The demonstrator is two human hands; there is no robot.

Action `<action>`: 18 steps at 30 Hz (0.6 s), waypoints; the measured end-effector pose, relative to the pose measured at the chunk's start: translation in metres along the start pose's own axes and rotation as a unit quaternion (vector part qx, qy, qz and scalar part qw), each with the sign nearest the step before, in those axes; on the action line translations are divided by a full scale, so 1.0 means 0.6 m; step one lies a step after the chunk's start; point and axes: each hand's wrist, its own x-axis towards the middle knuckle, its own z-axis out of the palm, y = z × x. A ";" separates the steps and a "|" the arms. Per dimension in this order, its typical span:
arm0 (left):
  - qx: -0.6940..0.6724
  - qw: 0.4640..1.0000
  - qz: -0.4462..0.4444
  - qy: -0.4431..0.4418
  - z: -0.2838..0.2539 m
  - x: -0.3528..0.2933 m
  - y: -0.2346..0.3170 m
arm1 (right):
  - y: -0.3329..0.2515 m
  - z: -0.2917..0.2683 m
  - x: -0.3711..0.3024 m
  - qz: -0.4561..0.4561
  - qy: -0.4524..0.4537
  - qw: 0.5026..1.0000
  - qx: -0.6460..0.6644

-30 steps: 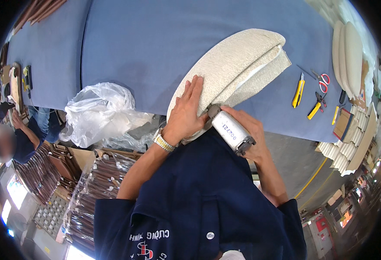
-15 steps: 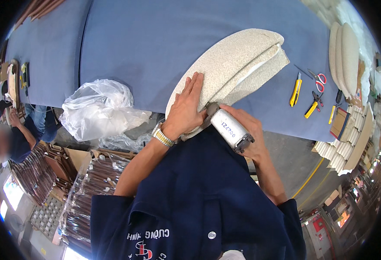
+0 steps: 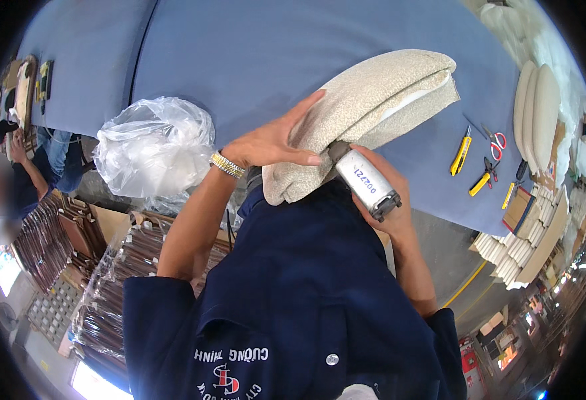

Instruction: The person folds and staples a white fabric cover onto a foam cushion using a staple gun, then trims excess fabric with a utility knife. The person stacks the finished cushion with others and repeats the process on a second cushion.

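**Left hand slides up the cushion as the tool stays at its near edge**

Since the earlier frame the left hand has shifted up along the cushion, its fingers now stretched toward the far side instead of lying flat over the near corner. Those fingers are spread apart and pressed flat on the fabric, gripping nothing. The right hand is clamped round a white cylindrical power tool, fingers together about its barrel; its dark nose meets the near edge of the cushion, its dark butt points near and right.

The beige upholstered cushion is a padded slab in coarse, speckled woven cloth, with a paler white layer showing along its right-hand edge. Its long axis runs diagonally, from the near-left corner by the person's chest to the far-right end over the blue tabletop. That near corner overhangs the tabletop's near edge.

To the left lies a crumpled clear plastic bag. Well to the right, on the tabletop, sit two yellow utility knives and red-handled scissors.
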 end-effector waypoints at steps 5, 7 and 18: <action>0.150 0.982 -0.030 0.112 0.055 -0.015 -0.032 | 0.013 0.010 0.004 -0.040 0.030 0.999 -0.015; 0.226 0.958 -0.011 0.177 0.083 -0.020 -0.025 | 0.007 0.013 0.002 -0.025 0.031 0.999 -0.009; 0.341 0.913 -0.095 0.202 0.103 -0.035 0.022 | -0.008 0.010 -0.014 -0.020 -0.002 1.000 -0.018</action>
